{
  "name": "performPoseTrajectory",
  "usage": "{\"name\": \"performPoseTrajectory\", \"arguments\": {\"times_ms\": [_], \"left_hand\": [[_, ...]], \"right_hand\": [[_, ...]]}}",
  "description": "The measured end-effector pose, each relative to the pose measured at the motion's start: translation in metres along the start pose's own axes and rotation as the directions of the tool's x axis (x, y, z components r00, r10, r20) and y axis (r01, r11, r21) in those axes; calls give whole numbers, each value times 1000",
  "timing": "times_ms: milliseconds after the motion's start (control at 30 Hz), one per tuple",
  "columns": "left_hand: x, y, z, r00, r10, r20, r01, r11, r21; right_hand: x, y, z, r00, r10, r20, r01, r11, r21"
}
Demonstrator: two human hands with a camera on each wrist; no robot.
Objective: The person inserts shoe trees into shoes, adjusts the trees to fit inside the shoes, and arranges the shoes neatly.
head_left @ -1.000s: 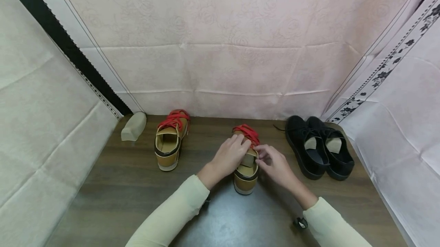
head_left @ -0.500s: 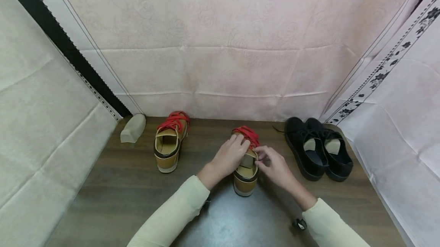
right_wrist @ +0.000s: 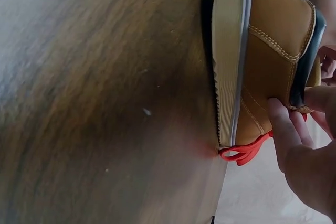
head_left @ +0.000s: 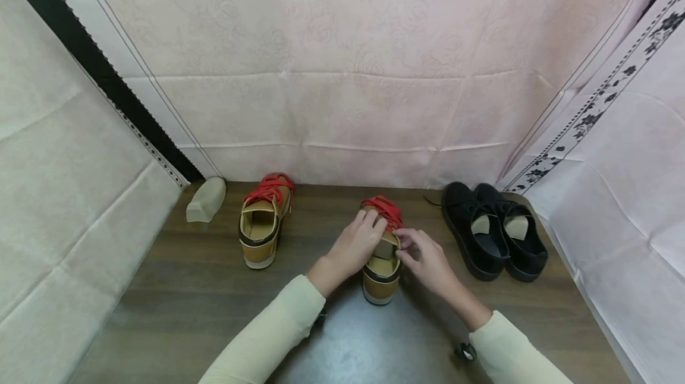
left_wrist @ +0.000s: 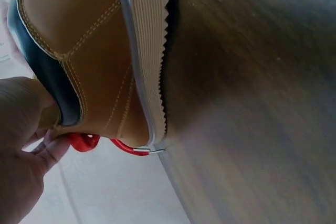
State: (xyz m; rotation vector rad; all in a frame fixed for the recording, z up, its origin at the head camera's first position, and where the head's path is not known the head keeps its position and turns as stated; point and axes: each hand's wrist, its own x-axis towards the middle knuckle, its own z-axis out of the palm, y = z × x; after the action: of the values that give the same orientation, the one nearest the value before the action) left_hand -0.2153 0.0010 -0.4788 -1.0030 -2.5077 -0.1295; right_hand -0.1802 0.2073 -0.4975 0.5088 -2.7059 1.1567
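Note:
A tan shoe (head_left: 378,292) with red laces (head_left: 386,209) stands on the floor between both hands, its toe toward the wall cloth. A greyish, flat-ended piece (head_left: 383,249) shows inside its opening. My left hand (head_left: 355,242) bends over the left of the opening near the laces; thumb and fingers grip the upper edge, seen partly in the left wrist view. On the other side, my right hand (head_left: 428,258) pinches the collar, one fingertip against the brown leather (right_wrist: 270,61) outside. The fingertips inside the shoe are partly hidden.
The matching tan shoe (head_left: 259,235) stands to the left, its opening facing me. Beyond it lies a pale shoe insert (head_left: 207,200). Two black shoes (head_left: 476,232) at right hold pale inserts. White cloth (head_left: 342,110) borders the wooden floor (head_left: 198,318) at the back and sides.
The view shifts very slightly. Both hands keep their places on the tan shoe, and nothing else visibly moves.

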Motion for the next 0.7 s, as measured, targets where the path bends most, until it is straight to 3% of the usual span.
{"name": "performPoseTrajectory", "arguments": {"times_ms": [233,467,700], "left_hand": [[-9,-9,-5,998,-59,2,59,982,-177],[-20,-19,-10,998,-35,-51,23,975,-220],[-28,-28,-17,993,-7,-114,-16,980,-199]], "right_hand": [[-8,-4,-1,999,-36,-16,34,995,-97],[-20,-12,-2,987,-148,-68,133,973,-188],[-26,-14,-3,959,-280,-48,264,939,-221]]}}
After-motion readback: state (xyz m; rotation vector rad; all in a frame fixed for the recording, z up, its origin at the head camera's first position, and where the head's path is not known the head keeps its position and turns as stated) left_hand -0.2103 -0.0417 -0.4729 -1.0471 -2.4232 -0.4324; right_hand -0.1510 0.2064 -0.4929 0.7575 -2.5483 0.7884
